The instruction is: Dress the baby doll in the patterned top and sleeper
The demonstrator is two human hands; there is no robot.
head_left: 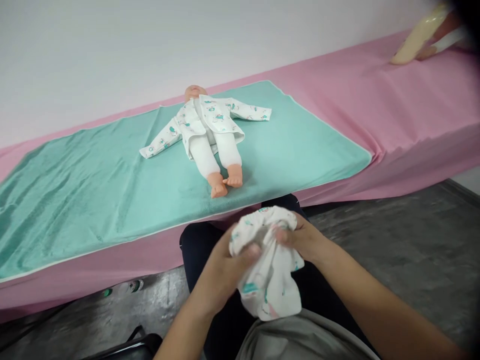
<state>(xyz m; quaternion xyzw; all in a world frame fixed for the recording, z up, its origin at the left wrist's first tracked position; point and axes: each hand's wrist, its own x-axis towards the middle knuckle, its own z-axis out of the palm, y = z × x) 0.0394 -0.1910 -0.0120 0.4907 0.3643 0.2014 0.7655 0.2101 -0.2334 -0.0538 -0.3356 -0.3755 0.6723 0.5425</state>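
Observation:
A white baby garment (275, 292) with green and pink prints is bunched up over my lap, held between both hands. My left hand (228, 265) grips its left side, thumb on top. Around its upper right side close the fingers of my right hand (302, 237), with the thumb pressed on the cloth. The bunching hides which kind of garment it is. Beyond my knees a baby doll (202, 155) lies on its back, feet towards me. It wears a matching printed jacket (219, 115), open at the front, with both sleeves spread outward.
Under the doll is a green towel (112, 190), spread on a pink-covered table (337, 85) against a white wall. Another doll's limbs (420, 42) show at the far right. Bottles (135, 286) stand on the floor at left, near a black chair edge (131, 347).

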